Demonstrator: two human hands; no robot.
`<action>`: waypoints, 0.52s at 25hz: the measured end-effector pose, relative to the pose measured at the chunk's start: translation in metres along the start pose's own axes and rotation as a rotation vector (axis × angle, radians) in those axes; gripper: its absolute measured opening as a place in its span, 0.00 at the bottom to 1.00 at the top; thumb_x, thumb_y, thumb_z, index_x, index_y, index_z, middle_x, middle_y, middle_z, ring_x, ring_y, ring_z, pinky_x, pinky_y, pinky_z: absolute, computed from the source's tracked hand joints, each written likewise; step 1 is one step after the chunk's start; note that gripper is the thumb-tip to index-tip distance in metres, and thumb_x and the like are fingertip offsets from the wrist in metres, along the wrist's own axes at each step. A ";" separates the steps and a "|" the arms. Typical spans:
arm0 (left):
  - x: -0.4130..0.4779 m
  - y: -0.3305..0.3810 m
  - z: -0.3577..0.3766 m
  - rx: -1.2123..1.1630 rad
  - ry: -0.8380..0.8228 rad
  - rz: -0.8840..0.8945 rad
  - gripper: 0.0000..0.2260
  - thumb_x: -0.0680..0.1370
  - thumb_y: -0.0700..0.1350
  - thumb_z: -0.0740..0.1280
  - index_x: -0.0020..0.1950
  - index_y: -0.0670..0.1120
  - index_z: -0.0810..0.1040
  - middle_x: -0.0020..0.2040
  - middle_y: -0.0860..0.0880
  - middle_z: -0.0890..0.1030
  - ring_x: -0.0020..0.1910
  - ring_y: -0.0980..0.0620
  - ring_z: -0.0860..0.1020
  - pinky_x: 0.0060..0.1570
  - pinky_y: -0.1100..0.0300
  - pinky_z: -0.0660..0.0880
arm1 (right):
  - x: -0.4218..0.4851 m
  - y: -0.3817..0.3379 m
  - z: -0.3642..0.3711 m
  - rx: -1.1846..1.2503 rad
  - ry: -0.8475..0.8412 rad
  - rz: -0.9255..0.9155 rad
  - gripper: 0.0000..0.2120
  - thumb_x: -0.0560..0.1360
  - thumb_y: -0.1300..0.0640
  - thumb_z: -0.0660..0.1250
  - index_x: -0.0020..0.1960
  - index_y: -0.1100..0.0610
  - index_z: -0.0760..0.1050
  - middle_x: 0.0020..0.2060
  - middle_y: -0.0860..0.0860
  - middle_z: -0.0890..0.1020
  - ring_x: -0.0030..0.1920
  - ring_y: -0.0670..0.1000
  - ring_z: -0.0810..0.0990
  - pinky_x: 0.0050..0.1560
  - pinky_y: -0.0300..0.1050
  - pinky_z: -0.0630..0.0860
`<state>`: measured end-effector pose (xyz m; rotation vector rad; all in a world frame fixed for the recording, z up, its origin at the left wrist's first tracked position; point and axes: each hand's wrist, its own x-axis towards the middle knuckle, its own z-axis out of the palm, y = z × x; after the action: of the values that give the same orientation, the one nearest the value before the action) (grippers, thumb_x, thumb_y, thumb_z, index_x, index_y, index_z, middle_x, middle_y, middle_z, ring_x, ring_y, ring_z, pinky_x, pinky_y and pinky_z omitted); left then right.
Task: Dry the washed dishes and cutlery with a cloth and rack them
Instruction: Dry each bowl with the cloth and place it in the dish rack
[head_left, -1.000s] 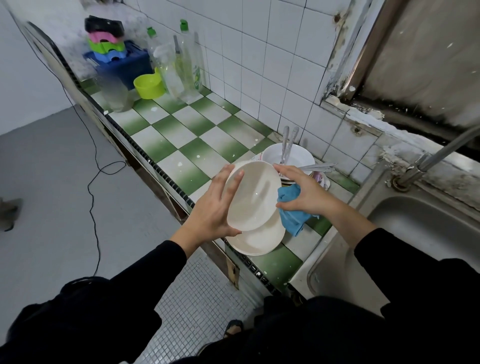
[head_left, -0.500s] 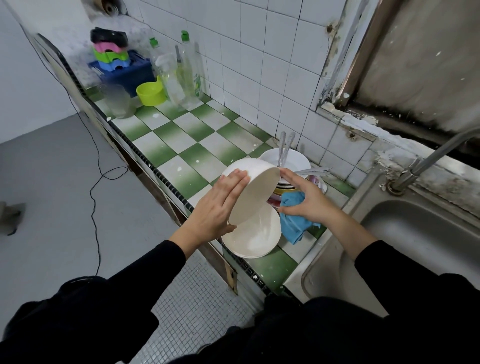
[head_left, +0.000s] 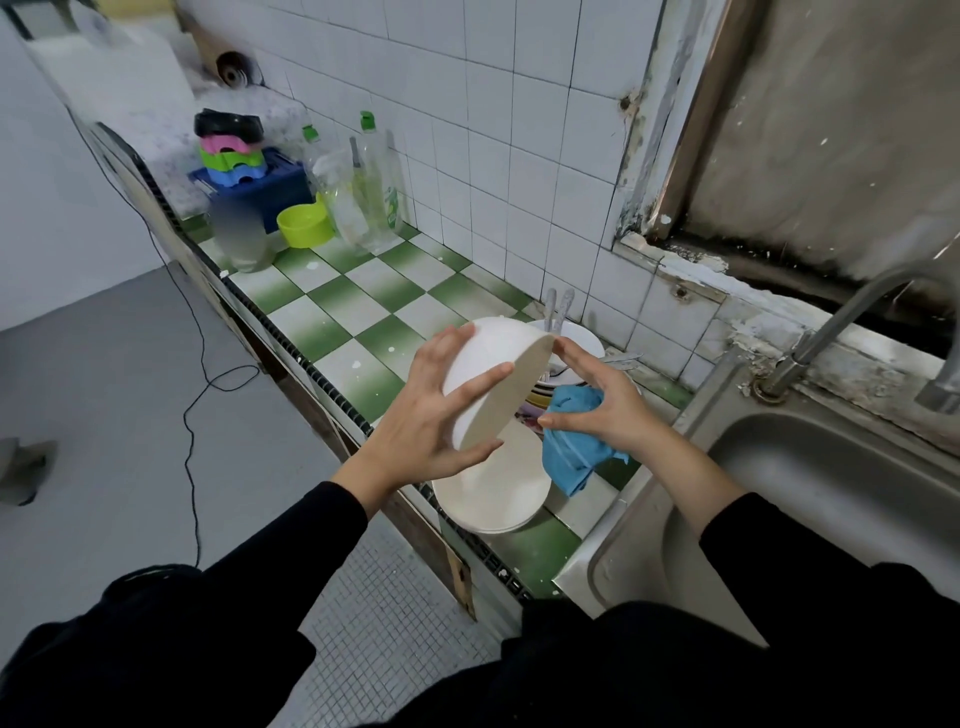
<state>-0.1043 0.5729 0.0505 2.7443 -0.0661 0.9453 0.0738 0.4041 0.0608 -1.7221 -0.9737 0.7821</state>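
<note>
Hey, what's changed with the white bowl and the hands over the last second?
The left hand has turned the white bowl: its opening, which faced the camera, now faces down and right toward the right hand, so its outside shows. Unchanged: the left hand grips the bowl, the right hand holds the blue cloth, and the white plate lies on the counter below.

the green-and-white checked counter (head_left: 363, 312) runs from the sink (head_left: 831, 493) on my right to the far end on my left. near its front edge, just beside the sink, lies a white plate (head_left: 491, 499). behind it, by the wall, sits a stack of dishes (head_left: 540, 400) topped by a white bowl (head_left: 579, 332) holding cutlery (head_left: 558, 306). at the far end stand clear bottles (head_left: 376, 197), 2 with green caps, a lime bowl (head_left: 304, 226), a blue crate (head_left: 280, 195) and a blurred jar (head_left: 241, 239).
</note>
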 end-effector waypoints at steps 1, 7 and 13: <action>0.002 0.003 -0.002 -0.017 0.021 -0.028 0.30 0.74 0.54 0.71 0.72 0.49 0.66 0.72 0.36 0.59 0.73 0.36 0.59 0.70 0.41 0.61 | -0.001 -0.002 0.001 0.008 0.009 -0.011 0.46 0.66 0.63 0.78 0.75 0.45 0.58 0.68 0.37 0.65 0.70 0.36 0.61 0.69 0.37 0.63; 0.003 0.017 -0.012 -0.112 0.112 -0.221 0.20 0.80 0.58 0.58 0.71 0.56 0.67 0.71 0.38 0.62 0.72 0.41 0.61 0.70 0.48 0.61 | 0.000 -0.017 0.009 0.046 0.059 -0.056 0.41 0.68 0.62 0.76 0.76 0.52 0.61 0.67 0.39 0.67 0.69 0.38 0.63 0.69 0.37 0.64; 0.008 0.035 -0.008 -0.358 0.268 -0.554 0.17 0.80 0.57 0.55 0.68 0.61 0.69 0.67 0.50 0.65 0.70 0.63 0.61 0.67 0.56 0.63 | 0.001 -0.046 0.038 0.497 0.603 0.107 0.15 0.69 0.58 0.77 0.53 0.52 0.76 0.54 0.52 0.81 0.54 0.52 0.80 0.58 0.54 0.78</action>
<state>-0.1065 0.5414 0.0687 2.1136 0.4942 1.0024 0.0308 0.4307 0.0920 -1.4384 -0.2477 0.4668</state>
